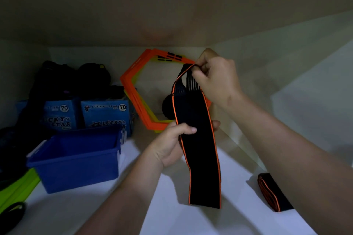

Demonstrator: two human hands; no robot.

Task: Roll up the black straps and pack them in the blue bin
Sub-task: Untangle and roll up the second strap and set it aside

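A wide black strap with orange edges (198,150) hangs upright in front of me, its lower end touching the white shelf. My right hand (215,80) pinches its top end, where the fabric bunches into folds. My left hand (172,143) grips the strap at mid-height, thumb across the front. A second black strap with orange trim (271,191) lies folded flat on the shelf at the right, partly hidden by my right forearm. The blue bin (76,160) stands open at the left, and nothing shows inside it. A dark round roll (168,107) sits behind the held strap.
Orange and yellow hexagon frames (137,86) lean against the back wall. Blue Lucky Star boxes (107,114) and dark bags (63,80) stand behind the bin. A green item (17,189) lies at the left edge. A shelf board (172,5) hangs low overhead.
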